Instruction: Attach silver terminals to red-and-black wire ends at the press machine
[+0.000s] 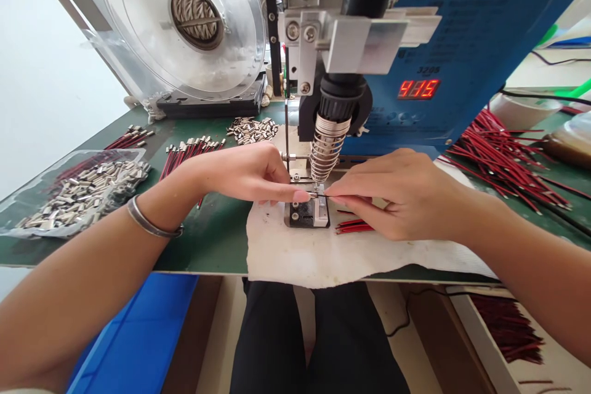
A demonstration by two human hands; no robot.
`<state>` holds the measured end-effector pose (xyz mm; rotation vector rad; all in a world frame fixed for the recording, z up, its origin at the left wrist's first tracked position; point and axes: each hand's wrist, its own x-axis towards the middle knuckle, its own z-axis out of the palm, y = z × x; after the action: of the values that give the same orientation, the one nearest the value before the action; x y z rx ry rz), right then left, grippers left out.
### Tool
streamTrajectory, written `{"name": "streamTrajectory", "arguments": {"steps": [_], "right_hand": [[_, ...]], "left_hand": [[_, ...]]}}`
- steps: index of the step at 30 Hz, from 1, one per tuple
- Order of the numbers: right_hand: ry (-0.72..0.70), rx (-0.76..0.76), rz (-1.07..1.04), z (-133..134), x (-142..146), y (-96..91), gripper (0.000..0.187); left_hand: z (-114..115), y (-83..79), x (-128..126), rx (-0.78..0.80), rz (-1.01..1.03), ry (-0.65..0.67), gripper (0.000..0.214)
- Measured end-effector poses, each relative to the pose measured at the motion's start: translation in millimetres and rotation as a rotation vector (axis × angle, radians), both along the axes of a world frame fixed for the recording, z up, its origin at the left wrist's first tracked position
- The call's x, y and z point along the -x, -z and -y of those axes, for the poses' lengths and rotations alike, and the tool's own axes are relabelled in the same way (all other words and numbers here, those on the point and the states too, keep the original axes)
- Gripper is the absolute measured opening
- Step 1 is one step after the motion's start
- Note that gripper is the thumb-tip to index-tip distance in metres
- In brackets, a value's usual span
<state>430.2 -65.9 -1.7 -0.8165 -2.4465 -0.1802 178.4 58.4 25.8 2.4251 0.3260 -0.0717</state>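
Observation:
My left hand [258, 175] reaches in from the left, thumb and finger closed on a small metal part [313, 194] over the black and white fixture [320, 212]. From the other side my right hand [397, 197] pinches a thin wire [325, 196], its end meeting the metal part. Directly above them points the tip of a soldering iron [325, 144] wrapped in a wire spring. A few red and black wires [354, 226] lie beneath my right hand on a white cloth [295, 258].
A blue soldering machine [443, 24] showing 415 stands behind. Left are a clear reel [138, 6], a bag of small metal parts [83, 197], a loose heap of them [253, 130] and wires with metal ends [191, 149]. Red wires [503, 160] are piled right.

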Motion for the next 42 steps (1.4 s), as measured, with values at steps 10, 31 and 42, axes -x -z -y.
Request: {"name": "streamTrajectory", "arguments": {"steps": [10,31,42], "right_hand": [[0.024,0.022,0.011,0.4,-0.3,-2.5,0.028],[0.007,0.011,-0.023,-1.5,-1.5,0.8,0.025],[0.009,0.03,-0.02,-1.4,-1.8,-0.1,0.023]], "left_hand": [[0.0,-0.1,1.0,0.008,-0.018,-0.026,0.057],[-5.3,-9.2,4.3,-0.033,-0.16,-0.201,0.06],[-3.2,-3.3,0.1,-0.456,0.036,-0.282,0.067]]}}
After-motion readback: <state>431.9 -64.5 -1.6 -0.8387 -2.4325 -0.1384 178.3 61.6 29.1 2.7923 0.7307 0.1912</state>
